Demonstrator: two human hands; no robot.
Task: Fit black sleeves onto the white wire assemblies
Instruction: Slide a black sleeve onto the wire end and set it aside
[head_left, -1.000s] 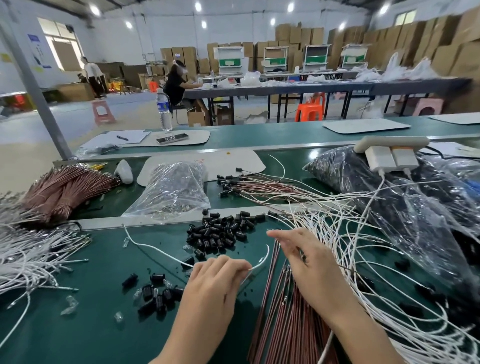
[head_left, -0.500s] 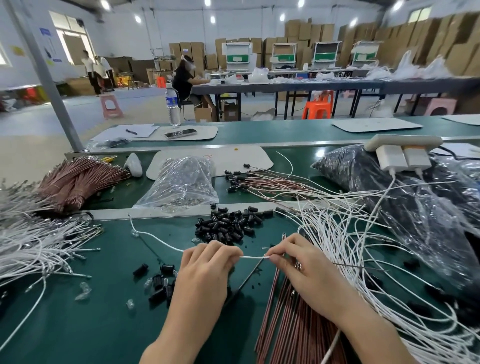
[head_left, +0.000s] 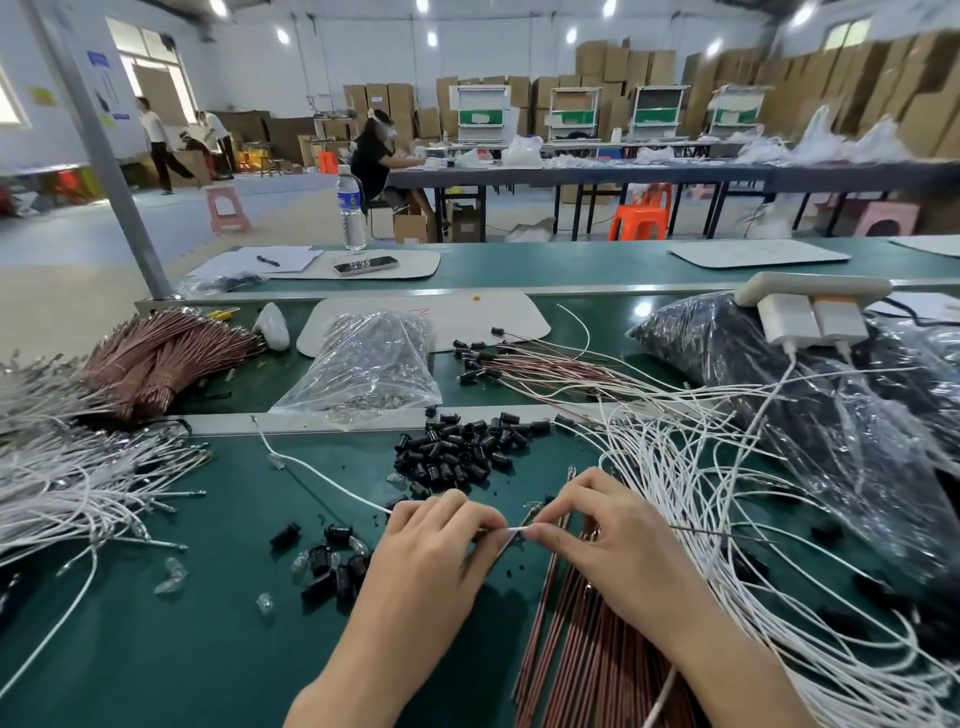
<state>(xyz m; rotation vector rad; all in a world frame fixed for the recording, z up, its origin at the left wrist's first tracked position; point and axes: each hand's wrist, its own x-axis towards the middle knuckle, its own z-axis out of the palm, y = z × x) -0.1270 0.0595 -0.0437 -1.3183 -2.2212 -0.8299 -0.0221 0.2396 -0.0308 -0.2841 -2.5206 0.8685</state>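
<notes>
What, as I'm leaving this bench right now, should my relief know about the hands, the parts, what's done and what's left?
The left hand pinches one white wire that trails away left across the green bench.
The right hand pinches the same wire's near end.
The black sleeves lie in a loose pile just beyond the hands.
Done: fingers hide the wire's end, so I cannot tell if a sleeve is on.
Left: sleeve this wire, then work through the white wire heap at right.
</notes>
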